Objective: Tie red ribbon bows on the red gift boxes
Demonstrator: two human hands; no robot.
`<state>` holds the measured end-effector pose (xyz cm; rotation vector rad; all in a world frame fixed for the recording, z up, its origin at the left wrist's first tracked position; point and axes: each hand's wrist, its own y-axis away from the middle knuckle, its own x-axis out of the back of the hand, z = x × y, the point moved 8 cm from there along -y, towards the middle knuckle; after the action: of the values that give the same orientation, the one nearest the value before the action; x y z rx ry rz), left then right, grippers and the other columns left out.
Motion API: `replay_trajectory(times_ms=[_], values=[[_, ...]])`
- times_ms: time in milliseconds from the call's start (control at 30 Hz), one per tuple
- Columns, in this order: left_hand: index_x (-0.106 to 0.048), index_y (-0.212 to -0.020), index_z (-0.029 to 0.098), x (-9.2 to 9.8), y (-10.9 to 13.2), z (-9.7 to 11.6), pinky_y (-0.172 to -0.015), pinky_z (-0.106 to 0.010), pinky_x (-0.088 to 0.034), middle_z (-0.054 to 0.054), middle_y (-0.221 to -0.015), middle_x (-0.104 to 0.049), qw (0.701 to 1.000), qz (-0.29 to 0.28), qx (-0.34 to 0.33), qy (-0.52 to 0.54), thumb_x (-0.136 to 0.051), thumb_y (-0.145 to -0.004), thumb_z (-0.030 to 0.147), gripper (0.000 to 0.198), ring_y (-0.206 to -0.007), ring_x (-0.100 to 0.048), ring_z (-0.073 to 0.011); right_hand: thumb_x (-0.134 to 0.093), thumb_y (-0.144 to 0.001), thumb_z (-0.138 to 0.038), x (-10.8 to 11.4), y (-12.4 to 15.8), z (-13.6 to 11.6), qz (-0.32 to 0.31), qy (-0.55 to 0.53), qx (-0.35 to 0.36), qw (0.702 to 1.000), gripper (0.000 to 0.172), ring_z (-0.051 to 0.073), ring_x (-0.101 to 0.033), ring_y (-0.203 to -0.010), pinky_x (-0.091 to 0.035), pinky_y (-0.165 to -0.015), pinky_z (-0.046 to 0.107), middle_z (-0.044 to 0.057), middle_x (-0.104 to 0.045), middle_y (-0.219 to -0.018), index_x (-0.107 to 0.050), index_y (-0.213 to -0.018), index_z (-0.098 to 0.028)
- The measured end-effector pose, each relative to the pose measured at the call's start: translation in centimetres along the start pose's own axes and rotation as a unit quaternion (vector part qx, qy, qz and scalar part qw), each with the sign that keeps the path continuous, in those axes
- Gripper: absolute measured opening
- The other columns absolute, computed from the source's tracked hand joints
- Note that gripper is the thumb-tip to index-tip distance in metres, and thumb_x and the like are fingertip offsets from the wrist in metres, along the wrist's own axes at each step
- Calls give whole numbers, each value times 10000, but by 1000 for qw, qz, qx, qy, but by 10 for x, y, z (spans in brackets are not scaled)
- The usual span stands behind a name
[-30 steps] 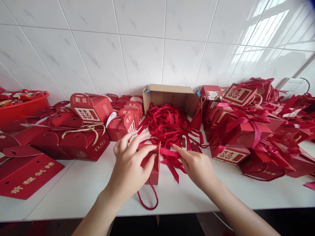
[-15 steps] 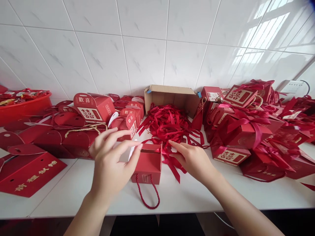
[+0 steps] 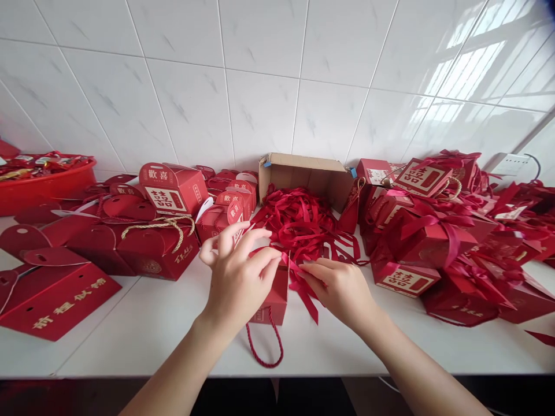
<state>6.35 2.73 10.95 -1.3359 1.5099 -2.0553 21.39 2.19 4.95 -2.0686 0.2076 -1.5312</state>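
A small red gift box (image 3: 274, 300) with a red cord handle hanging over the table's front stands on the white table (image 3: 173, 329). My left hand (image 3: 238, 277) rests on the box's top, its fingers curled over the flap and pressing it. At the box's right side my right hand (image 3: 340, 286) pinches a red ribbon (image 3: 303, 289) that trails down beside the box. Behind both hands lies a heap of loose red ribbons (image 3: 303, 222).
An open cardboard carton (image 3: 306, 173) stands against the tiled wall behind the ribbons. Several red gift boxes (image 3: 171, 190) and flat red cartons (image 3: 52, 294) crowd the left. Ribbon-tied boxes (image 3: 433, 231) fill the right. A red basin (image 3: 43, 182) sits far left.
My left hand swung away to the left off the box, then came back onto its top flap. My right hand stayed at the ribbon beside the box.
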Motion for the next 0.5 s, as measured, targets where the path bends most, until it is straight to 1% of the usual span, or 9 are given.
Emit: replay_trajectory(times_ms=[67, 133, 167, 233, 300, 367, 400, 433, 500], values=[[-680, -643, 273, 10, 0, -7, -877, -530, -329, 4, -938, -743, 999, 30, 26, -5, -685, -803, 207, 173, -1069, -574, -316, -619, -885, -370, 5, -1, 1, -3, -36, 4, 999, 253, 156, -670, -776, -476, -646, 223, 58, -712, -932, -722, -1063, -224], [-671, -676, 275, 24, 0, -12, -883, -547, -363, -11, -924, -732, 997, 62, 37, -11, -697, -796, 221, 134, -1075, -565, -318, -671, -826, -460, 13, -5, -2, -1, -92, 19, 996, 454, 217, -644, -973, -512, -811, 302, 107, -668, -1123, -653, -1201, -205], [-666, -693, 276, 30, -1, -13, -888, -551, -381, -19, -919, -725, 996, 75, 37, -11, -701, -793, 225, 118, -1076, -561, -317, -660, -829, -476, 18, -8, -5, 0, -126, 23, 992, 509, 239, -606, -1072, -495, -900, 350, 124, -632, -1205, -617, -1251, -195], [-661, -734, 280, 41, -3, -14, -908, -544, -417, -33, -923, -709, 996, 87, 33, -3, -707, -791, 222, 93, -1082, -552, -307, -579, -898, -442, 23, -20, -13, -9, -217, 27, 976, 473, 233, -542, -1184, -439, -1009, 392, 122, -583, -1291, -571, -1297, -190], [-659, -782, 285, 48, -7, -13, -938, -528, -436, -36, -940, -695, 995, 96, 31, 7, -708, -792, 215, 86, -1095, -546, -294, -493, -954, -382, 19, -35, -25, -53, -337, 32, 939, 375, 188, -568, -1151, -458, -992, 349, 95, -613, -1247, -584, -1261, -187], [-653, -810, 294, 54, -11, -13, -966, -514, -436, -26, -965, -684, 993, 110, 33, 11, -701, -799, 213, 95, -1105, -548, -281, -479, -961, -363, 14, -50, -39, -110, -450, 45, 885, 298, 151, -635, -998, -513, -885, 288, 66, -684, -1068, -652, -1101, -164], [-651, -834, 298, 56, -12, -14, -983, -510, -428, -21, -994, -677, 993, 113, 40, 13, -696, -805, 216, 98, -1105, -553, -274, -494, -953, -364, 15, -57, -44, -122, -488, 48, 863, 280, 140, -652, -915, -527, -832, 270, 50, -699, -967, -673, -1002, -154], [-647, -875, 299, 56, -12, -16, -1002, -507, -417, -20, -1033, -669, 992, 112, 50, 18, -691, -809, 223, 110, -1102, -560, -268, -520, -939, -367, 20, -63, -45, -117, -508, 46, 852, 272, 132, -657, -850, -532, -793, 262, 36, -699, -885, -681, -915, -148], [-620, -1006, 288, 50, -7, -25, -1027, -497, -402, -37, -1119, -644, 993, 83, 77, 37, -683, -816, 250, 204, -1111, -568, -266, -583, -904, -363, 46, -73, -40, -50, -507, 36, 860, 237, 121, -653, -789, -533, -753, 255, 8, -688, -816, -686, -841, -159]])
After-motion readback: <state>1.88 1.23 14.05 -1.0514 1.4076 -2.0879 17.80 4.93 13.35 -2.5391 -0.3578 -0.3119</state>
